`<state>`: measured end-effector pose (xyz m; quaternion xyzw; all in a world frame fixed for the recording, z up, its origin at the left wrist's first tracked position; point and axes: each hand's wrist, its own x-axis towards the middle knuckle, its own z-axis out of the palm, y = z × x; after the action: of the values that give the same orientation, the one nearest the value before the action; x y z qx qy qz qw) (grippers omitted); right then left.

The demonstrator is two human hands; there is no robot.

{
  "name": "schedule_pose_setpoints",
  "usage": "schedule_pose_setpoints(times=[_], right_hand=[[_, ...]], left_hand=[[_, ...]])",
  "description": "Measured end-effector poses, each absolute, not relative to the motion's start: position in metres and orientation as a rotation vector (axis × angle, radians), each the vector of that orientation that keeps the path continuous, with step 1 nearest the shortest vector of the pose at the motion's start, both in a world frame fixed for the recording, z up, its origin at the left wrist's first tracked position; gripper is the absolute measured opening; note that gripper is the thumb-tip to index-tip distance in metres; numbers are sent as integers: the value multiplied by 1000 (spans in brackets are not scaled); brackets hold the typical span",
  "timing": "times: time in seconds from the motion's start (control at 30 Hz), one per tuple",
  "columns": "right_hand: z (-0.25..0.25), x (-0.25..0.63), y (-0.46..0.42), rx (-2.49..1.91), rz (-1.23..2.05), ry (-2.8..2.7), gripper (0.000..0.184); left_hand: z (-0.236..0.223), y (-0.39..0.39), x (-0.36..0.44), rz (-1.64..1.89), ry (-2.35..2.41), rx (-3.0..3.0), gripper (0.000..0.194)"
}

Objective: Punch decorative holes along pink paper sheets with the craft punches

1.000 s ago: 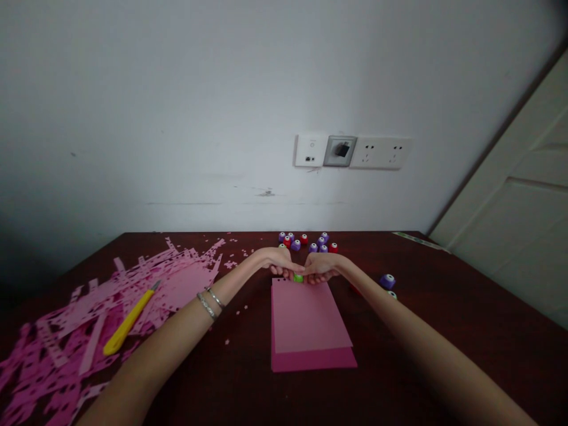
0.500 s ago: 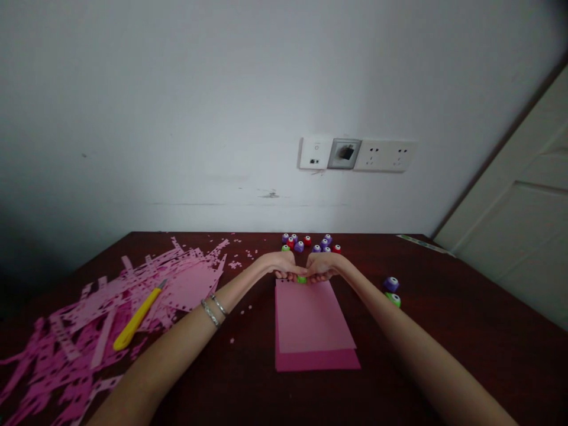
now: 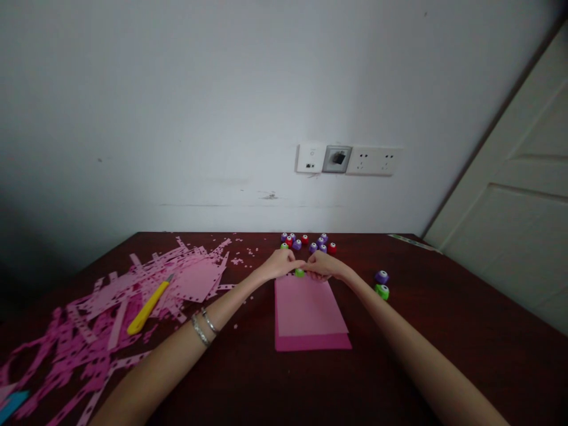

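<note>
A small green craft punch [image 3: 299, 273] sits at the far edge of a light pink paper sheet [image 3: 308, 307]. A darker pink sheet [image 3: 313, 343] lies under it and shows along the near edge. My left hand [image 3: 279, 262] is closed at the punch from the left, its thumb stretched across the top. From the other side my right hand [image 3: 323, 265] is curled about the punch too, and the thumbs meet over it. The fingers hide most of the punch and part of the paper's far edge.
Punched pink paper scraps [image 3: 110, 319] cover the table's left, with a yellow-handled knife [image 3: 148, 307] on top and a blue object [image 3: 13, 407] at the corner. Several purple, red and green punches [image 3: 306, 239] stand near the wall. Purple [image 3: 381, 276] and green [image 3: 381, 291] ones sit right.
The view has shifted slightly, so everything sits a little differently in the picture. Both hands stay at the green punch on the paper's far edge; the left fingers are less spread below the thumb.
</note>
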<state>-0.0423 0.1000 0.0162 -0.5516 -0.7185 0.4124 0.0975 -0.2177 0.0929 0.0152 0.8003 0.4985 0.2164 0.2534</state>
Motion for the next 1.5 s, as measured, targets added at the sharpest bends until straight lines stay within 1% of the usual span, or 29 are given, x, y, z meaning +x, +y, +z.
schedule_pose_setpoints(times=[0.1, 0.27, 0.37, 0.43, 0.53, 0.63, 0.73, 0.9, 1.03, 1.17, 1.37, 1.5], right_hand=[[17, -36, 93, -1539, 1102, -2122, 50], [10, -28, 92, -1345, 730, -2248, 34], [0, -29, 95, -1241, 614, -2354, 34], [-6, -29, 96, -1217, 523, -2397, 36], [-12, -30, 97, -1229, 461, -2398, 38], [-13, -30, 97, -1213, 489, -2397, 34], [-13, -30, 97, -1188, 518, -2396, 30], [-12, -30, 95, -1156, 512, -2379, 28], [-13, -28, 95, -1176, 461, -2375, 26], [-8, -21, 96, -1211, 376, -2363, 27], [10, 7, 99, -1380, 209, -2298, 29], [17, 39, 100, -1536, 229, -2270, 31]], left_hand=[[21, 86, -225, 625, 1403, 2204, 43], [29, 46, -226, 332, 1533, 2502, 37], [23, 4, -214, 251, 1526, 2817, 38], [16, -20, -207, 201, 1466, 2875, 51], [8, -38, -203, 25, 1355, 2782, 71], [5, -40, -206, -117, 1299, 2661, 78], [7, -40, -210, -158, 1292, 2633, 77], [11, -42, -210, -158, 1271, 2663, 70], [14, -44, -210, -194, 1262, 2671, 65], [14, -44, -211, -141, 1261, 2717, 64], [17, -46, -211, -135, 1241, 2707, 62], [21, -48, -209, -157, 1255, 2725, 62]])
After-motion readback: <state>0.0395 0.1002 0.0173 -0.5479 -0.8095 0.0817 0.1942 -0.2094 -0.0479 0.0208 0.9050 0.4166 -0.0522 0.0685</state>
